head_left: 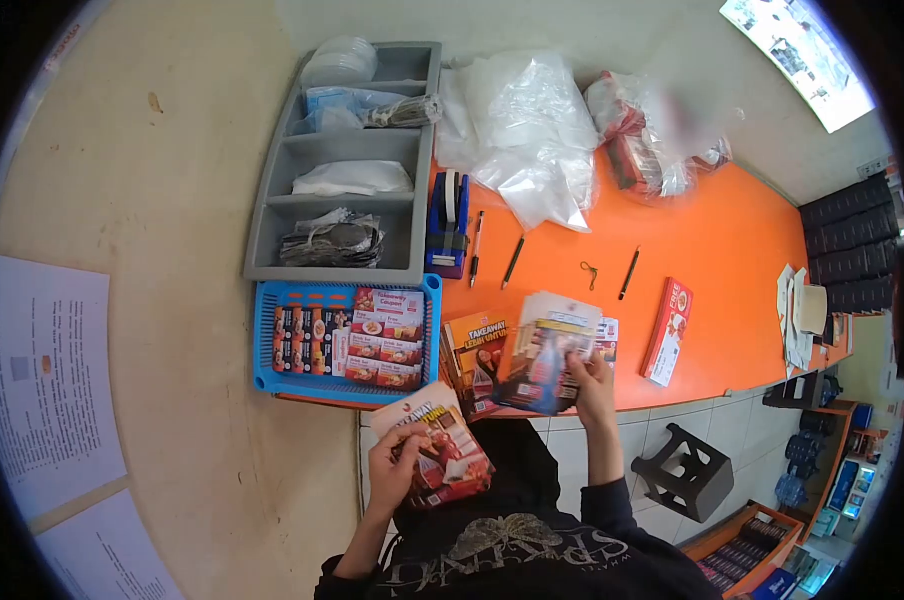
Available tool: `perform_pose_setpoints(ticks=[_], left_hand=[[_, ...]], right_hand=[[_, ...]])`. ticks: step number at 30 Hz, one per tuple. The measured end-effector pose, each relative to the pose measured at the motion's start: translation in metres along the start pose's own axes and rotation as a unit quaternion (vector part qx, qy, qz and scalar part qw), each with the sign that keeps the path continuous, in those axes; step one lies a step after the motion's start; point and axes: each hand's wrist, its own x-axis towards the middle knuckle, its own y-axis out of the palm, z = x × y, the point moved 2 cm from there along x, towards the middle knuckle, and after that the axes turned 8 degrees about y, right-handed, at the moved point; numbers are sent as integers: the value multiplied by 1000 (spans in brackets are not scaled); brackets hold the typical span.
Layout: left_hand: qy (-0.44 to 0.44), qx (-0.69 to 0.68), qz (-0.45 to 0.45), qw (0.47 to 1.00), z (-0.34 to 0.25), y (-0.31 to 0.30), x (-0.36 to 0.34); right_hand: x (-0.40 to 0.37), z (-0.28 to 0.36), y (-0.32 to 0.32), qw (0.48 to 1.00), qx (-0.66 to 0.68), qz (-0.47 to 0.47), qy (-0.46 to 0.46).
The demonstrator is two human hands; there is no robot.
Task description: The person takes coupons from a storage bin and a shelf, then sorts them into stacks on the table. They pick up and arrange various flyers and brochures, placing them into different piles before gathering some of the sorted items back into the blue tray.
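Observation:
My left hand (393, 468) is closed on a stack of takeaway flyers (452, 455), held in front of my body below the table edge. Over the orange table's near edge, my right hand (594, 385) grips a fanned batch of leaflets (544, 355), its top one bearing a blue picture. Between the two hands, more takeaway flyers (474, 350) lie on the table, partly covered by the right batch. Small printed cards (606, 335) show just behind my right hand. A blue basket (262, 340) with coupons and small cards stands to the left.
A grey compartment tray (257, 235) stands behind the basket, beside a blue tape dispenser (448, 225). Clear plastic bags (532, 120) lie at the back. Pens (513, 262), a rubber band (591, 275) and a red-and-white coupon stack (667, 332) rest on the orange table (732, 290). A stool (684, 470) stands below.

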Motion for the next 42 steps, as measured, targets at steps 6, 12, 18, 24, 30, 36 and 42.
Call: perform_pose_setpoints(ticks=[6, 12, 18, 24, 30, 36, 42], left_hand=[[-11, 12, 92, 996, -29, 17, 19], [72, 70, 206, 973, -58, 48, 26], [77, 71, 174, 979, -55, 48, 22], [40, 8, 131, 991, -49, 42, 19], [40, -23, 98, 994, -49, 36, 21], [31, -36, 74, 996, -36, 35, 27], [15, 35, 78, 996, -20, 45, 52]], right_hand=[[-38, 3, -4, 987, 110, 74, 93], [-54, -15, 15, 983, 84, 134, 96], [-57, -7, 12, 964, 159, 173, 124], [-53, -12, 11, 922, 317, 180, 129], [-44, -14, -8, 846, 403, 339, 85], [-56, -2, 9, 899, 384, 172, 117], [-51, -12, -1, 888, 392, 231, 74]])
